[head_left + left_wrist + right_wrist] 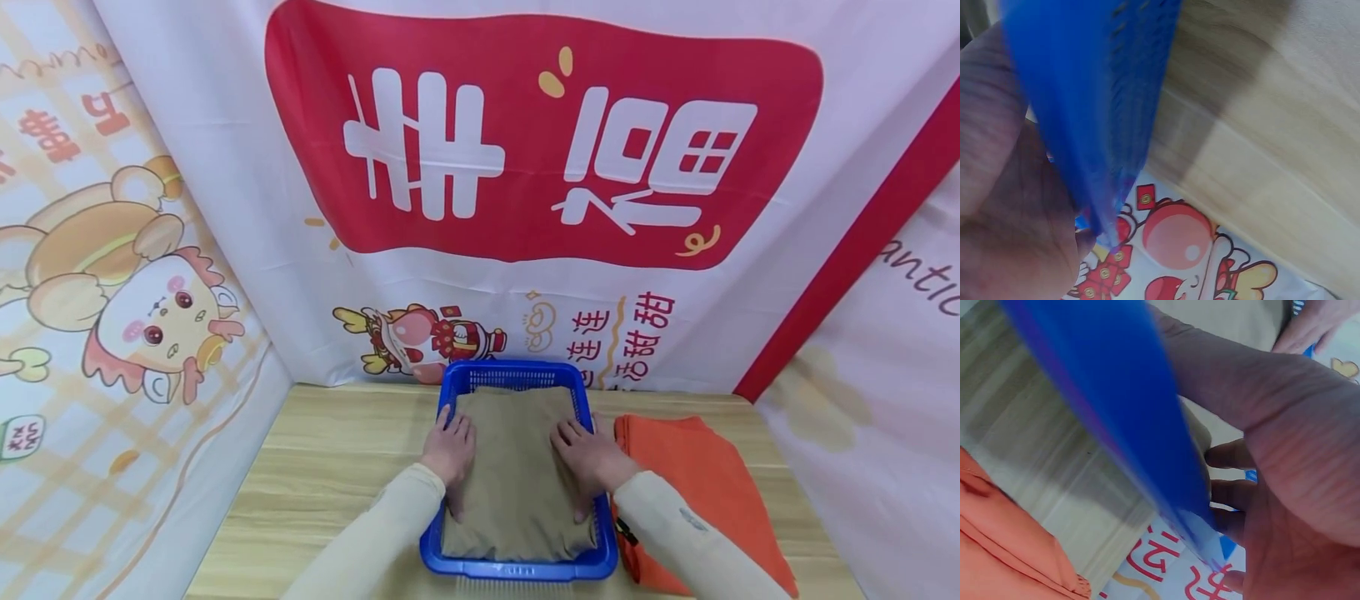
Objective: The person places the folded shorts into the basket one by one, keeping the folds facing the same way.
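Observation:
A folded khaki cloth (517, 475), probably a garment, lies flat inside a blue plastic basket (517, 570) with perforated walls. My left hand (448, 450) rests along the cloth's left edge, just within the basket's left wall. On the opposite side, my right hand (588, 454) touches the cloth's right edge with its fingers spread. Both wrist views show the basket wall close up, with the left palm (1022, 219) and the right palm (1310, 462) on its inner side. Neither hand curls round anything. The cloth's underside is hidden.
An orange folded cloth (697, 492) lies on the wooden table (330, 467) right of the basket, partly under the right forearm. A printed fabric backdrop (525, 317) hangs behind the basket, and more printed fabric (150, 333) stands along the left side.

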Available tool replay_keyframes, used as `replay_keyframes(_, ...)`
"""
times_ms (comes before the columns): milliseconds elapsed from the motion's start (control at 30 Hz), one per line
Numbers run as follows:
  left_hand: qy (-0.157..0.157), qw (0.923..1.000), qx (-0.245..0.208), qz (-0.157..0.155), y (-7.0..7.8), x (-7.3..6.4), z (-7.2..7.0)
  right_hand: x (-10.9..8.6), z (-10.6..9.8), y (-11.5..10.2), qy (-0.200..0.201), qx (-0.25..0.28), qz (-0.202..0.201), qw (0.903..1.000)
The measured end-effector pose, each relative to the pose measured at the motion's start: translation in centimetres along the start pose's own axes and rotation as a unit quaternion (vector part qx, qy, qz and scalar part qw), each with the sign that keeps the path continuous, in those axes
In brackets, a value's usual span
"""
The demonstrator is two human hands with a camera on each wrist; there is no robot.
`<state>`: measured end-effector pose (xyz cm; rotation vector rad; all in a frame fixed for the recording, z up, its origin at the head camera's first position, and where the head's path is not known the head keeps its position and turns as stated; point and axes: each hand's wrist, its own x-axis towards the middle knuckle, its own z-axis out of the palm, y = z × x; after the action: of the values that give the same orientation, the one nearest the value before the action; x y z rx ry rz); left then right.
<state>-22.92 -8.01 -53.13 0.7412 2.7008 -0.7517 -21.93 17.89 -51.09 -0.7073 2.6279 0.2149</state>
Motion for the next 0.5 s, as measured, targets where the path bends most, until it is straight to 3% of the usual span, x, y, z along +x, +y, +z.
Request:
replay_keyframes(267,0.075,0.9968,-0.008,-0.028,0.8,0.3,1.2,0.8,1.3,-0.2,0.012,-0.047,-0.002,0.9988)
replay_keyframes(500,0.029,0.9985,0.036,-0.030,0.8,0.5,1.0,1.1,1.8,-0.3,0.013,-0.041,-0.003,0.9991)
